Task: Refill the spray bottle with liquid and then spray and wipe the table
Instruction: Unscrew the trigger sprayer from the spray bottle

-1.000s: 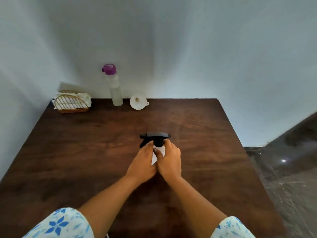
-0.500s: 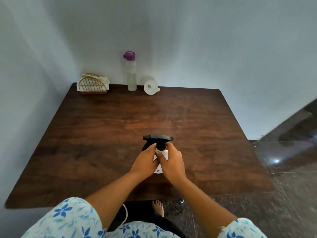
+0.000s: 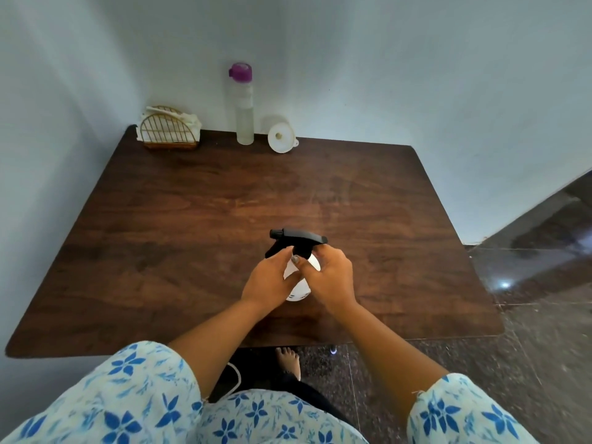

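A white spray bottle [image 3: 299,291] with a black trigger head [image 3: 296,240] stands near the middle of the dark wooden table [image 3: 192,219]. My left hand [image 3: 267,282] wraps the bottle's body from the left. My right hand [image 3: 331,277] grips it from the right, its thumb at the black collar under the trigger head. Most of the white body is hidden by my fingers. At the back edge stand a tall clear bottle with a purple cap [image 3: 244,105] and a white funnel [image 3: 280,137] on its side.
A gold wire holder with white cloths [image 3: 169,129] sits in the table's back left corner. Walls close the left and back sides. Dark tiled floor [image 3: 528,299] lies to the right, and a bare foot [image 3: 288,360] shows under the front edge.
The view has pulled back and risen, so the whole table and my lap now show. Both hands stay on the spray bottle, and the right thumb has shifted up to the collar.
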